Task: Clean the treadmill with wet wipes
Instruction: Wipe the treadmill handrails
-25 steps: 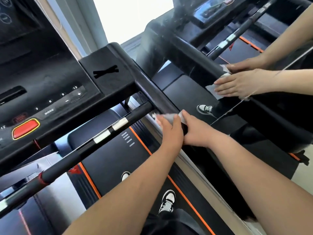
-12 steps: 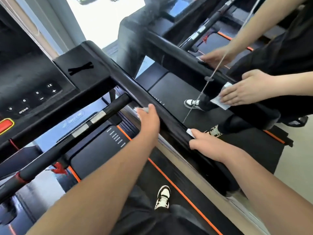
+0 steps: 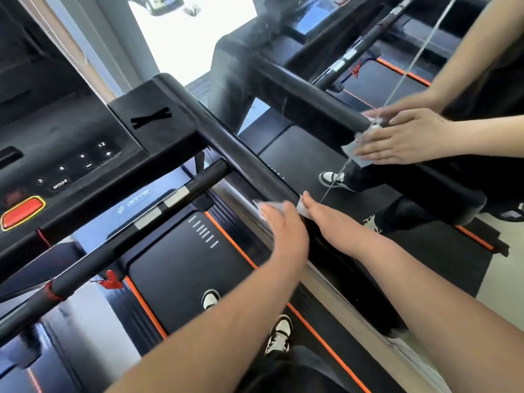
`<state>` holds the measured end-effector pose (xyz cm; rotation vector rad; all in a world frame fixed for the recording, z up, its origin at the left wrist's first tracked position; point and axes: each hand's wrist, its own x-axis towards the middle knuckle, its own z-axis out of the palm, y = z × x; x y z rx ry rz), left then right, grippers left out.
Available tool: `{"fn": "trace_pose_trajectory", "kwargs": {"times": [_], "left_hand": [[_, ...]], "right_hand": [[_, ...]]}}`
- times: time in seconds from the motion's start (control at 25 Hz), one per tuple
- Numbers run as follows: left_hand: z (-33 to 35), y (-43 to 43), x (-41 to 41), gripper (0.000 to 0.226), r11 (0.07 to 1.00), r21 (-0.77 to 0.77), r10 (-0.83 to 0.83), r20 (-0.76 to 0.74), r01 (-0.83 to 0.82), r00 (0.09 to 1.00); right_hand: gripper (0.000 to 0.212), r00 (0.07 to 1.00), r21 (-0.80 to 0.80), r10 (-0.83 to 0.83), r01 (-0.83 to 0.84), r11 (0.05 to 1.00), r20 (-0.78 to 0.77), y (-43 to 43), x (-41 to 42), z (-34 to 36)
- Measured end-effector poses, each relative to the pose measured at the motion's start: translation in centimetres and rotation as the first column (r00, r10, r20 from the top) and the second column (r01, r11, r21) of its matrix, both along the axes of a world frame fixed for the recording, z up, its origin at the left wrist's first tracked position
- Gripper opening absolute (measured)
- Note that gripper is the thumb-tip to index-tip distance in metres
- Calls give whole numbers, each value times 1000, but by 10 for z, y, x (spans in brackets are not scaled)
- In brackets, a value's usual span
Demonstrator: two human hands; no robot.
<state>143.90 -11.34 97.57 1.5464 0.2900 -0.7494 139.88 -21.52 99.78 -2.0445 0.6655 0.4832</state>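
The treadmill's black right handrail [image 3: 235,154] runs from the console down to the right, close along a mirror. My left hand [image 3: 286,225] lies on the rail's near side with straight fingers, pressing a white wet wipe [image 3: 269,207] against it. Just beside it, my right hand [image 3: 326,219] presses flat on the rail's mirror side, with a corner of a white wipe [image 3: 302,208] showing at its fingertips. Whether this is one wipe or two, I cannot tell. The mirror shows both hands flat on the rail over the wipe.
The console [image 3: 71,165] with its buttons and a red stop button [image 3: 22,212] is at the left. A black crossbar [image 3: 141,219] with silver sensors crosses below it. The orange-edged belt [image 3: 184,265] lies under me, with my shoes [image 3: 279,333] on it. The mirror [image 3: 368,80] fills the right.
Half a second ago my right hand was farther down the rail, apart from the left. It has slid back up, and both hands are side by side again.
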Motion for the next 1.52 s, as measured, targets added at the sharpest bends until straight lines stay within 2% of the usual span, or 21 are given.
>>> {"fn": "trace_pose_trajectory", "kwargs": {"times": [0.04,0.12,0.2,0.32,0.4,0.48,0.56,0.68,0.8,0.92,0.96,1.04,1.12,1.2,1.32,1.4,1.52], "left_hand": [[-2,2,27,62,998,68,-2,44,-1,999],[-13,6,73,69,990,144,-3,35,-2,999],[-22,11,93,70,993,114,-13,-71,21,997],[-17,10,64,71,999,37,-31,-201,39,979],[-12,15,28,73,991,-8,-130,-284,133,950],[-10,20,22,78,978,-70,-208,-279,197,937],[-14,21,57,83,988,-79,-150,-220,136,964],[-18,21,123,75,999,-14,-34,-161,32,986],[-31,32,135,86,988,-46,-155,-217,149,964],[-60,39,106,118,953,-244,-261,-345,182,902],[-72,35,91,120,957,-233,-254,-381,173,889],[-65,30,54,108,966,-189,-242,-426,177,871],[-43,22,5,84,975,-142,-216,-467,169,857],[-10,11,-38,66,978,-93,-210,-407,188,889],[-1,-7,-40,75,998,40,-31,-168,38,985],[-9,-16,-45,87,999,35,5,-161,1,987],[-10,-20,-108,83,998,52,-28,-191,38,981]], "right_hand": [[54,1000,-29,16,-16,999,-10,-2,-6,0],[43,996,-106,-7,-2,994,-84,-8,-16,-2],[39,982,-190,-45,10,982,-181,-11,-23,-6],[40,960,-208,-143,94,974,-239,-10,-20,-3],[37,956,-185,-189,149,971,-225,-5,-1,4],[34,969,-126,-202,184,975,-144,5,27,13],[42,979,-78,-193,188,979,-67,16,58,16],[54,964,-23,-264,263,964,-42,27,92,11],[41,974,-99,-213,204,974,-83,20,101,5],[39,922,-51,-336,332,942,-193,13,88,1],[42,911,-42,-349,348,936,-219,12,79,0],[45,907,-57,-347,344,937,-241,9,57,-4],[45,912,-89,-325,313,946,-249,8,29,-3],[46,927,-103,-280,262,960,-250,3,-2,2],[42,932,-151,-254,220,964,-260,-8,-56,0],[40,933,-182,-254,211,960,-254,-13,-100,-2],[39,947,-190,-268,235,953,-177,-10,-153,-3]]}}
